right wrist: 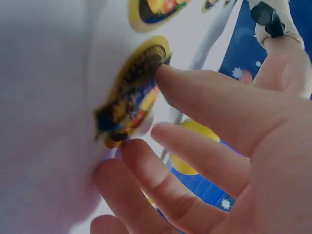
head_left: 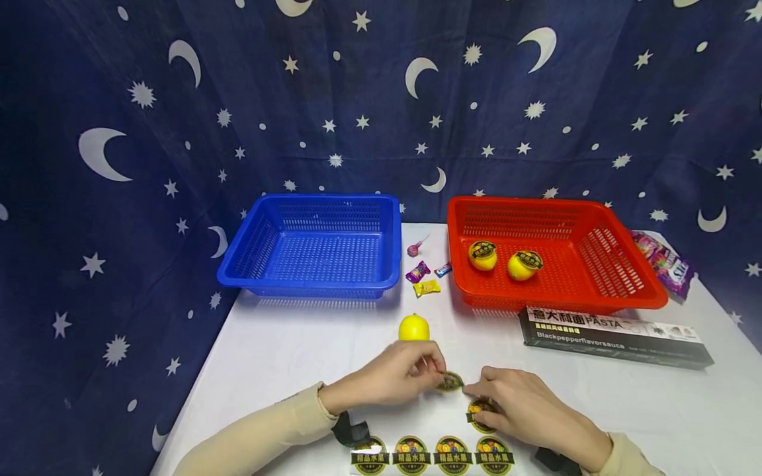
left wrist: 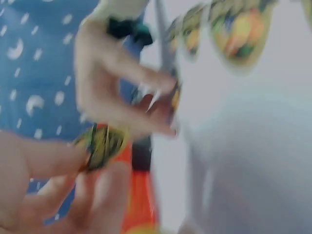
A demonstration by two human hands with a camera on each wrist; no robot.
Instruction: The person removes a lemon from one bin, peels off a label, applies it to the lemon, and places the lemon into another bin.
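Observation:
My left hand [head_left: 393, 373] pinches a round black-and-gold fruit sticker [head_left: 450, 381] between thumb and fingers, above the white sticker sheet. In the left wrist view that sticker [left wrist: 103, 146] stands out from the fingertips, face partly blurred. My right hand [head_left: 530, 403] rests at the sheet's right side, thumb touching another sticker [head_left: 481, 416], fingers loosely bent. The right wrist view shows this sticker [right wrist: 134, 95] under the thumb tip. Along the sheet's near edge runs a row of several stickers [head_left: 411, 456]. A yellow lemon [head_left: 413, 327] sits just beyond my left hand, partly hidden by it.
At the back left stands a blue basket [head_left: 309, 291]. A red basket [head_left: 559, 301] at the back right holds two stickered lemons [head_left: 483, 259]. Wrapped candies [head_left: 426, 287] and a lollipop [head_left: 415, 248] lie between. A pasta box [head_left: 616, 338] and a purple snack bag [head_left: 675, 274] are at right.

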